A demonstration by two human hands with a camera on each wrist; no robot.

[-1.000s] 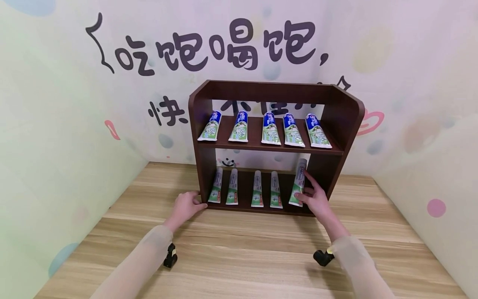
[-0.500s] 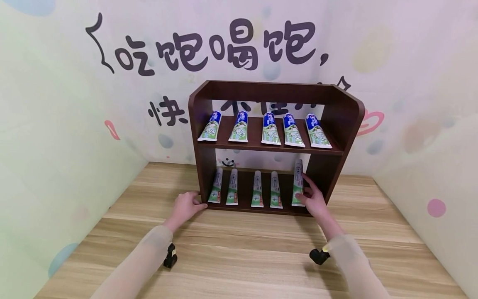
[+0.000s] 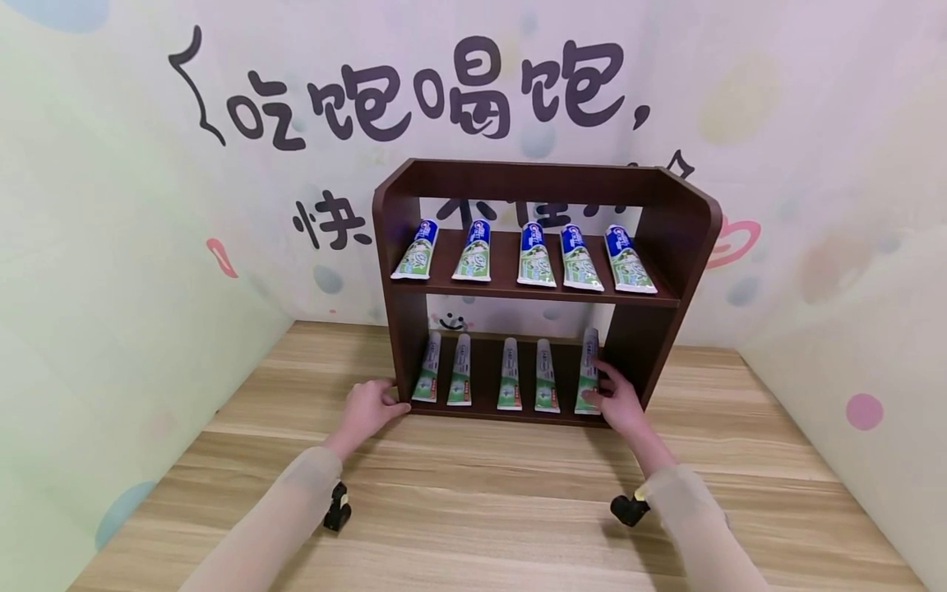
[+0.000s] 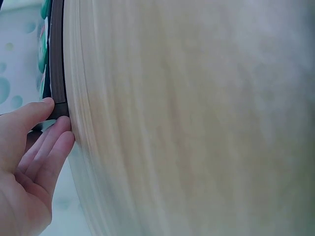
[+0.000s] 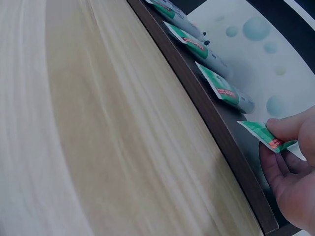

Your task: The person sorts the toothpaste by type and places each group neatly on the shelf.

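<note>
A dark brown two-tier shelf [image 3: 533, 292] stands on the wooden table. My left hand [image 3: 367, 407] holds its lower left corner, thumb on the front edge [image 4: 58, 73] in the left wrist view. At the right end of the lower tier, my right hand [image 3: 623, 409] pinches a grey and green toothpaste tube [image 3: 588, 362] between thumb and fingers. The right wrist view shows the tube's flat green end [image 5: 261, 132] between them, close to the board; whether it bears on the board I cannot tell. Several matching tubes [image 3: 509, 374] lie to its left, caps toward the back.
On the upper tier lies a row of blue and green toothpaste tubes [image 3: 536, 255]. Behind the shelf rises a printed wall [image 3: 473, 107] with black lettering, and side walls flank the table [image 3: 473, 510]. Black devices [image 3: 338, 507] sit at both wrists.
My right hand has moved slightly left and lowered the pinched toothpaste tube onto or close to the lower board. The tube has turned straighter. My left hand stays at the shelf corner.
</note>
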